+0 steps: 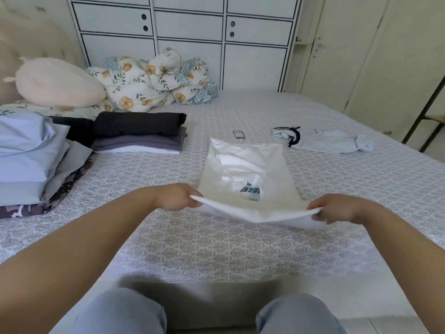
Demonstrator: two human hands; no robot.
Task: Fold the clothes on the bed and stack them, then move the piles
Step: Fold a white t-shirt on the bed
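On the left of the bed [240,249] sit the finished piles: light blue bedding-like clothes [26,150], then a neat stack of black, grey and white tops [139,133]. The left hand [175,197] pinches the near left corner of the white T-shirt [248,174], which lies mid-bed with sleeves tucked in (a teal print peeks through); the right hand [337,208] pinches the near right corner. To fold well, lift both corners level and carry the hem up to the collar, edges aligned. Further right, a pale blue garment [330,141] waits unfolded.
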